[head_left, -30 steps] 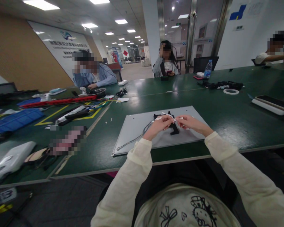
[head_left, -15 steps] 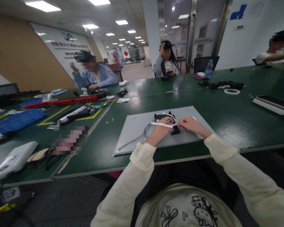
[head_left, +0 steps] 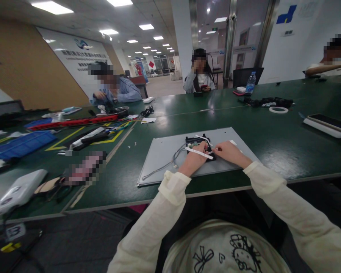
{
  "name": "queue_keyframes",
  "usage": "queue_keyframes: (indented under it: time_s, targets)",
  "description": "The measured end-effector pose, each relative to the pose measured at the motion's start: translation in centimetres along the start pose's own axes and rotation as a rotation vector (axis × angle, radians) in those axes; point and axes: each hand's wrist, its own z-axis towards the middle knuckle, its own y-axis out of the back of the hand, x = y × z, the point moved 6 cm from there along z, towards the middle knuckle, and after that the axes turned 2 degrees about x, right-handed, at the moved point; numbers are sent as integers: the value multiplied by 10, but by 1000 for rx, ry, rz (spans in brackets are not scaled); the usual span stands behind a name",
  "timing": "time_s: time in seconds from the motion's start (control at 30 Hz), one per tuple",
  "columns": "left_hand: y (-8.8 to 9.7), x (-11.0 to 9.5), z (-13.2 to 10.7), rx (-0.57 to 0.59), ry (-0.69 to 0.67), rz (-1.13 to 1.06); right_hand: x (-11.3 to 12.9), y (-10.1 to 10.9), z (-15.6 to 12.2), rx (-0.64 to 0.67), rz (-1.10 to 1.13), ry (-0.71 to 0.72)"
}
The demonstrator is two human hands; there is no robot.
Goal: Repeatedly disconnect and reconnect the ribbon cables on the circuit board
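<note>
A grey metal panel (head_left: 161, 151) lies flat on the green table (head_left: 272, 140) in front of me. A black bracket with a small circuit board (head_left: 194, 141) sits on it, and a grey cable (head_left: 166, 165) runs from it to the left. My left hand (head_left: 195, 158) and my right hand (head_left: 229, 151) rest on the panel beside the bracket. Both pinch a thin white strip (head_left: 199, 152) that stretches between them, just in front of the bracket. The fingertips are partly hidden.
Three other people sit at the table's far side. To the left lie a blue tray (head_left: 19, 145), a red bar (head_left: 71, 122), tools and a white device (head_left: 15, 191). A tape roll (head_left: 277, 110), a water bottle (head_left: 250, 82) and a flat white device (head_left: 326, 127) lie to the right.
Both hands have come down from above the bracket to the panel, and the white strip now stretches lower, close to the bracket's front. The person at the far left lowered a raised hand.
</note>
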Motion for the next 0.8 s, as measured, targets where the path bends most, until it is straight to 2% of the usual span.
queue_keyframes:
  time_s: [0.27,0.47,0.7,0.8]
  targets:
    - [-4,0,0,11,10,84,2,0,-3,45,-211,-52]
    - [-2,0,1,9,-6,188,3,10,-7,27,-311,-81]
    - [6,2,-4,43,23,290,-12,16,-10,-23,-335,-139]
    - [9,1,-6,48,29,309,-14,19,-8,-95,-238,-115]
